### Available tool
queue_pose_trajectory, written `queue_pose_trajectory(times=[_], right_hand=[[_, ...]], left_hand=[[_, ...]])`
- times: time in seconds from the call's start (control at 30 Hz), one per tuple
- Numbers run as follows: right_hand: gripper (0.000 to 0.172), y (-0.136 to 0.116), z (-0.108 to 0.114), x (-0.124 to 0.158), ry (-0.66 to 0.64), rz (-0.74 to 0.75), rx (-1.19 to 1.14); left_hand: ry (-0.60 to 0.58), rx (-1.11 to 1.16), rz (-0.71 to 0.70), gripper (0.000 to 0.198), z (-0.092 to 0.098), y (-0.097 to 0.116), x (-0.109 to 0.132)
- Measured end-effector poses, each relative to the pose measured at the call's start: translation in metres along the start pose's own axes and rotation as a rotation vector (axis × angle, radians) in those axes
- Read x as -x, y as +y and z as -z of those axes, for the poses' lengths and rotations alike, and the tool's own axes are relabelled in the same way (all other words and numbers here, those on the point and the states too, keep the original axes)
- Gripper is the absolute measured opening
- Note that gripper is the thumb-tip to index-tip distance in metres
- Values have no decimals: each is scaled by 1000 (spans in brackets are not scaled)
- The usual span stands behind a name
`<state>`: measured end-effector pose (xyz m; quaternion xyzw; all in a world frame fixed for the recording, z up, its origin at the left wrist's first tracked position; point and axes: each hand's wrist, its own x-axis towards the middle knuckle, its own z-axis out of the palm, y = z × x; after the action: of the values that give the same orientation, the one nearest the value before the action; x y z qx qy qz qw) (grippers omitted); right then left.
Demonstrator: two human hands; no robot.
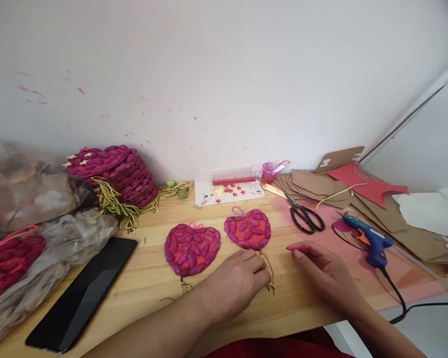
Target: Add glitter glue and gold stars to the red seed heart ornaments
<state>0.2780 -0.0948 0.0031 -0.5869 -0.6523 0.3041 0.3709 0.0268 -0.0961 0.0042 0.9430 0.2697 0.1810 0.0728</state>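
Two heart-shaped pieces lie on the wooden table, covered with magenta oval pods on a red backing. The left heart has a pink loop on top and a yellow-green tassel below. Beside it lies the right heart, with a purple loop and a similar tassel. My left hand rests at this heart's lower tip with curled fingers, next to the tassel; its fingertips are hidden. To the right, my right hand hovers over the table, fingers stretched and apart from the thumb, holding nothing.
A blue glue gun and black scissors lie on the right, near cardboard pieces. Star cutouts lie on white paper at the back. A stack of hearts, plastic bags and a black phone occupy the left.
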Motion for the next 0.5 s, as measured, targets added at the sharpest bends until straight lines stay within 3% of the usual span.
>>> queue_pose_trajectory(times=[0.13, 0.23, 0.37, 0.43, 0.5], right_hand=[[26, -2, -3, 1, -12, 18, 13], [22, -3, -8, 5, -53, 101, 44], [19, -11, -15, 12, -120, 288, 143], [25, -18, -18, 15, -176, 386, 207], [32, -24, -21, 19, -225, 472, 277]], left_hand=[[53, 55, -75, 11, 2, 3, 1], [196, 152, -78, 21, 4, 2, 3], [379, 179, 212, 38, 5, -12, 4], [364, 212, 310, 39, 4, -19, 3], [288, 225, 312, 35, 2, -22, 2]])
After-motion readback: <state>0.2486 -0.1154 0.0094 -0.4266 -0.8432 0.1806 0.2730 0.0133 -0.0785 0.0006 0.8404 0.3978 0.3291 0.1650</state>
